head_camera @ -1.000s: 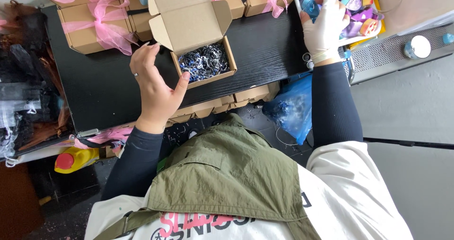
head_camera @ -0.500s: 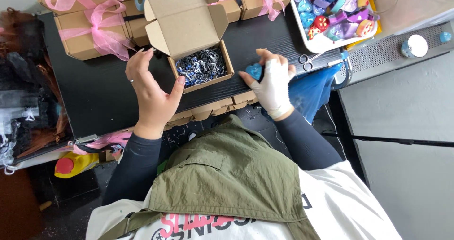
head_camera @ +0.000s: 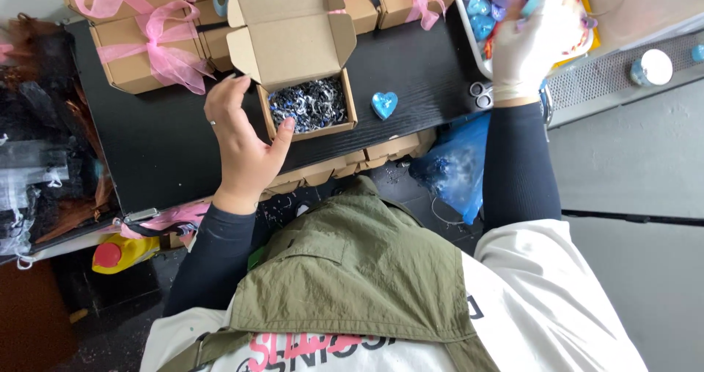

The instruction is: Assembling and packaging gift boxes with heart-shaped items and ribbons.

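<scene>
One open box [head_camera: 306, 106], one blue heart [head_camera: 384, 105], left hand [head_camera: 246, 139] grip open, right hand [head_camera: 529, 45] grip unclear.

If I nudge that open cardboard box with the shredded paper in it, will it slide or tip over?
The box would probably slide: it sits flat on the smooth black table. Its raised lid might make it slightly back-heavy. It likely weighs little, holding only shredded paper.

Single view, head-mounted. The camera looked steeply down from above the person's chest and olive vest [head_camera: 345, 269], facing forward over a black tabletop [head_camera: 161, 144] that filled the upper frame. Range was close, within arm's reach: both forearms ran upward from the lower frame. Grey floor showed at right. No second view overlapped it.
</scene>
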